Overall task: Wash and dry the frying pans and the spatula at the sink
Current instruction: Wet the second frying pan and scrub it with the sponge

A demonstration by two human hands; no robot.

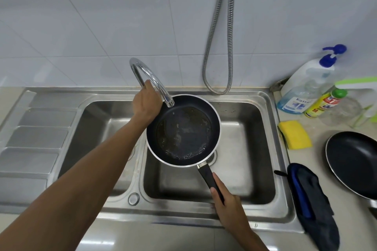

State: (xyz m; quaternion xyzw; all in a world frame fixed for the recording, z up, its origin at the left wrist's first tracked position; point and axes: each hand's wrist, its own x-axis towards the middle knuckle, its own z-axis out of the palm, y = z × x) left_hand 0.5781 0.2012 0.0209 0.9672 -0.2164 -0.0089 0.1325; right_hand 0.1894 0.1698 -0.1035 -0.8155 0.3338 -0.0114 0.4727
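Sink (271,149): dbl basin. Frying pan (183,130) w/ residue, over rt basin, held by right hand (226,204) wrapped on handle. Second pan (353,163) right of grip, cut off at edge. Left hand (145,104) clasped faucet (151,77); fingers hidden.

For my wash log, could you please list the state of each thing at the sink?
Small pan: dirty, held over the right basin.
Tap: no water seen.
Left hand: on the tap.
Right hand: grip shut on the pan handle.
Large pan: resting on the counter.
Sponge: unused, on the counter.
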